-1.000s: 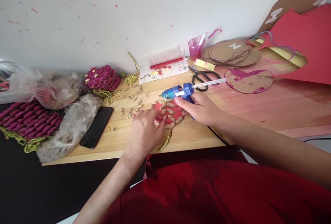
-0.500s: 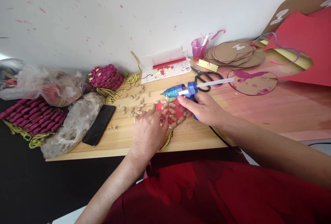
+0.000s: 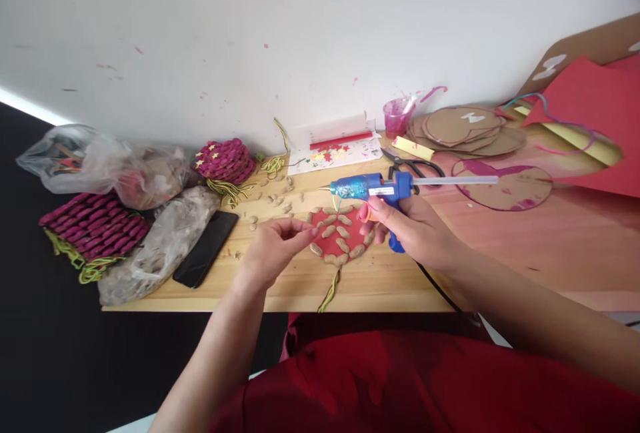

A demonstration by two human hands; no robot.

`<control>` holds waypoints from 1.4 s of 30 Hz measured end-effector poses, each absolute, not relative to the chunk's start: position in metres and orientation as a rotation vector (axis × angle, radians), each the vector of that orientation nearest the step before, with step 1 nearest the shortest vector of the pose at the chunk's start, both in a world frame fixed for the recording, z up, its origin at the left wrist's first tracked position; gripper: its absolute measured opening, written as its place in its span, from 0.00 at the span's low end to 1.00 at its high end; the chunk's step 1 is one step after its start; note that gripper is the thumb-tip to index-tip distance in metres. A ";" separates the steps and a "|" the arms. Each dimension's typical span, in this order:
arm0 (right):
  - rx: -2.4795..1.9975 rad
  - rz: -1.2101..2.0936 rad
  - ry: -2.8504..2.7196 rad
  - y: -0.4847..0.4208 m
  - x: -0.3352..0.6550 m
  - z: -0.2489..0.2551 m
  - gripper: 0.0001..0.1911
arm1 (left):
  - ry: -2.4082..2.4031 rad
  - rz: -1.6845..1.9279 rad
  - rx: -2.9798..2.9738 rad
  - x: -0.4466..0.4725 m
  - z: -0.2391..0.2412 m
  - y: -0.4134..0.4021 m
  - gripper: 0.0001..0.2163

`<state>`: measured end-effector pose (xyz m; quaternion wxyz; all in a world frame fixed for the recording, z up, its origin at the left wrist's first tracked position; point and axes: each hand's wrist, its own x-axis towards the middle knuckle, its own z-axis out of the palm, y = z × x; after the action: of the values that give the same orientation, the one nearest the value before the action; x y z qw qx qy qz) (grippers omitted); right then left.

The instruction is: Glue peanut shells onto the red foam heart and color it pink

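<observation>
In my right hand (image 3: 425, 229) is a blue glue gun (image 3: 353, 188), its nozzle pointing left and a clear glue stick (image 3: 455, 180) jutting from its back. The gun hovers over the far edge of a red heart-like piece (image 3: 330, 244). Peanuts (image 3: 343, 245) line this piece's edge and lie in rows across its middle; a yellow-green yarn tassel (image 3: 329, 293) hangs from its near end. My left hand (image 3: 273, 246) is closed in a pinch at the piece's left edge. Whatever sits between thumb and forefinger is too small to make out.
Loose peanuts (image 3: 276, 200) lie behind my left hand. Left are a black phone (image 3: 206, 249), plastic bags (image 3: 155, 253) and purple tasselled pieces (image 3: 95, 229). Behind the gun are scissors (image 3: 417, 165), star sequins on paper (image 3: 300, 165), a stained cup (image 3: 397, 118) and cardboard shapes (image 3: 460, 127).
My left hand has drawn back leftward from over the red piece, uncovering peanuts there. My right hand still holds the glue gun above the piece. The camera view has shifted slightly.
</observation>
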<state>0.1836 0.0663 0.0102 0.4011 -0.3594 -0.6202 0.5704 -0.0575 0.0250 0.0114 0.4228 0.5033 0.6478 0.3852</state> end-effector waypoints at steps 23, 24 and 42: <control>-0.781 1.209 -1.841 0.062 0.188 0.005 0.20 | 0.944 1.164 0.519 -0.059 0.000 0.033 0.17; -0.781 1.196 -1.848 0.062 0.187 0.005 0.20 | 0.943 1.163 0.521 -0.058 0.000 0.032 0.17; -0.734 1.166 -1.860 0.062 0.185 0.004 0.21 | 0.938 1.171 0.512 -0.055 0.002 0.030 0.17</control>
<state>0.1853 0.0616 0.0038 0.4017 -0.2902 -0.7359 0.4613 -0.0551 0.0296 0.0022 0.7020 0.2298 0.4215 0.5260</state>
